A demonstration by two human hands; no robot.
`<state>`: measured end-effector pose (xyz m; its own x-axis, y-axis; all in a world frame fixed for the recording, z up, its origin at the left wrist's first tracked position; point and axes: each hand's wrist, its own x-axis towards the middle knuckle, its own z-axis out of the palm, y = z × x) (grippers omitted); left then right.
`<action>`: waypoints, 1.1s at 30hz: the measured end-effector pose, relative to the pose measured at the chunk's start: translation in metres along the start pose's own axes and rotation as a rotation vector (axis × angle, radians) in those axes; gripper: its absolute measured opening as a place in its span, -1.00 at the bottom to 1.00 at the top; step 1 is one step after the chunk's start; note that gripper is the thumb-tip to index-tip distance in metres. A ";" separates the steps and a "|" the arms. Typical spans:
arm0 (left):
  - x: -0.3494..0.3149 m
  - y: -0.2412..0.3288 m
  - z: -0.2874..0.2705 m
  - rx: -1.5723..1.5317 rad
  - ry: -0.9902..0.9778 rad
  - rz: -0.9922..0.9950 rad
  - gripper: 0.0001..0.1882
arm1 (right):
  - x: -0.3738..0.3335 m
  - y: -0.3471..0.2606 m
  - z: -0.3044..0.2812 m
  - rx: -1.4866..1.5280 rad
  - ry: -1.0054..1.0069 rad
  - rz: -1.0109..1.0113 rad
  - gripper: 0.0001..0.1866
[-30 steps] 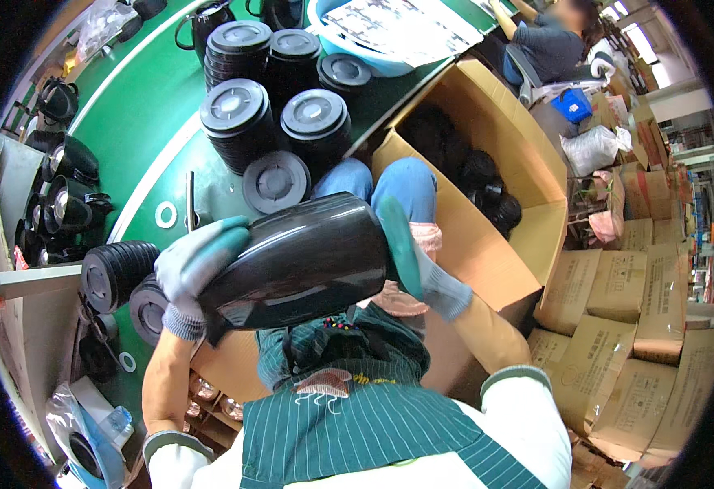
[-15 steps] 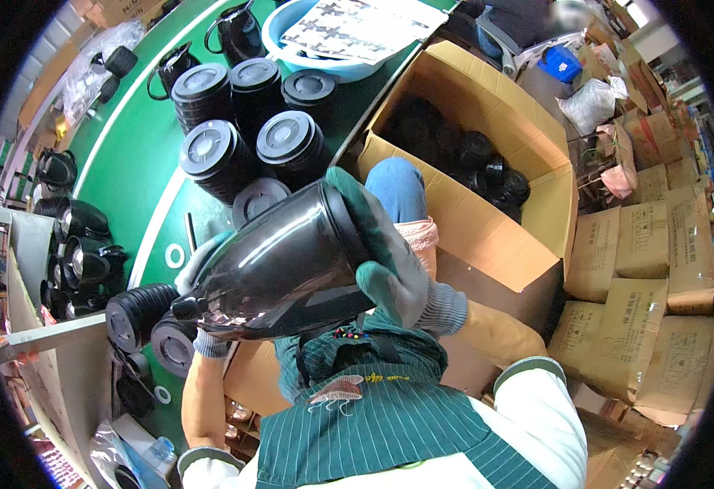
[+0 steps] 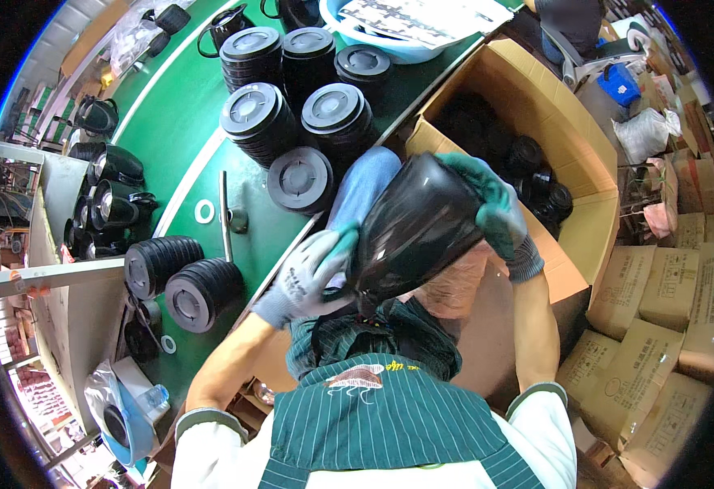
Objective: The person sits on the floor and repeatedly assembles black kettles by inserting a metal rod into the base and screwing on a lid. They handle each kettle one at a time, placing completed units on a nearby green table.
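Observation:
I hold a glossy black jug body [image 3: 410,232] in front of my chest, over my lap, with both gloved hands. My left hand [image 3: 308,273], in a grey and green glove, grips its lower left end. My right hand [image 3: 491,208], in a green glove, clasps its upper right end. The jug is tilted, its wide end pointing up and right toward an open cardboard box [image 3: 573,163] holding more black parts. A green table [image 3: 177,138] lies to my left.
Stacks of black round lids [image 3: 296,110] stand on the green table, with two lying stacks [image 3: 182,277] nearer. Black jugs [image 3: 112,191] sit at the left edge. A light blue basin [image 3: 397,33] is at the top. Closed cartons [image 3: 650,359] are piled on the right.
The black jug has swung from lying across my chest to tilting up and right toward the box. My right hand moved up onto its far end; my left hand shifted right.

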<state>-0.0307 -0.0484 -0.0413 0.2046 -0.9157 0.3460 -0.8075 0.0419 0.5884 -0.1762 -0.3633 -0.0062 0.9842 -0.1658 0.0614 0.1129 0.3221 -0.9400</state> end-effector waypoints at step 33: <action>0.119 0.122 0.000 0.441 -0.366 -0.738 -0.15 | 0.053 0.101 0.012 0.004 -0.098 -0.151 -0.51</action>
<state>-0.1044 -0.1525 0.0717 0.6229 -0.7221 -0.3009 -0.6950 -0.6874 0.2109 -0.1114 -0.3282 -0.0942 0.9647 -0.1210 0.2341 0.2605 0.3037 -0.9165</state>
